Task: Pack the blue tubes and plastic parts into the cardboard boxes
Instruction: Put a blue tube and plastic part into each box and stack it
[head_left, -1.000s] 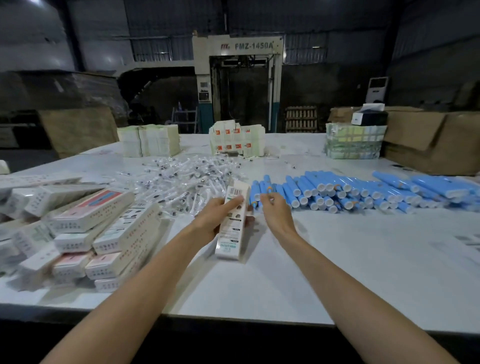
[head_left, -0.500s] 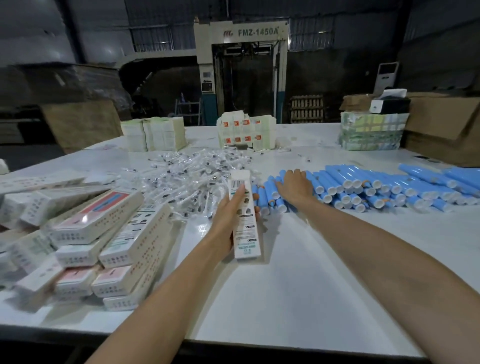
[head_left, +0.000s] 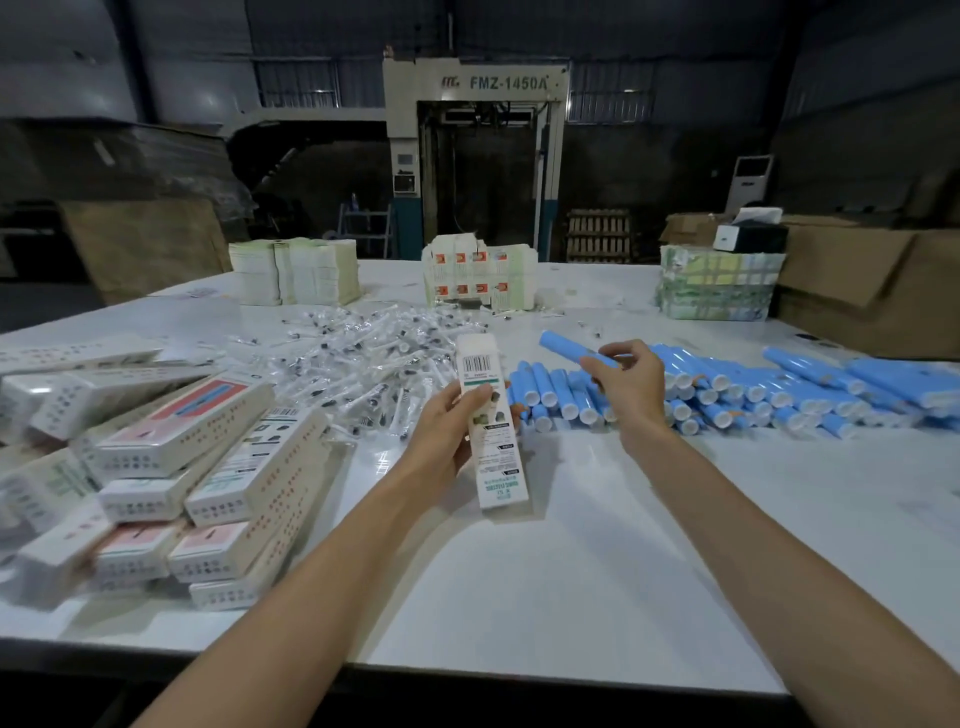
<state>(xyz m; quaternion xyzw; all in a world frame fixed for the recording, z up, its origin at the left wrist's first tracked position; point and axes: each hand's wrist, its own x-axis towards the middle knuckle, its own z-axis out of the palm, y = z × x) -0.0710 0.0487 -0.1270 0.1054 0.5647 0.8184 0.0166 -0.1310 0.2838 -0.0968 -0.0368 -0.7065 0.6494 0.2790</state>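
Observation:
My left hand (head_left: 451, 422) grips a long white printed carton (head_left: 491, 441), held upright-tilted above the table with its far end towards the pile of clear plastic parts (head_left: 374, 364). My right hand (head_left: 629, 382) pinches one blue tube (head_left: 569, 347), lifted off the row of blue tubes with white caps (head_left: 737, 395) that lies across the table's right half. The tube points up and left, just right of the carton's top end.
Stacked filled cartons (head_left: 171, 467) crowd the left of the white table (head_left: 571, 571). Bundles of flat carton blanks (head_left: 296, 270), (head_left: 480, 278) and a wrapped stack (head_left: 719, 286) stand at the far edge. Large brown boxes (head_left: 872, 291) sit at the right.
My right hand has picked one blue tube out of the row and raised it towards the carton. My left hand has kept hold of the carton, lifting it slightly.

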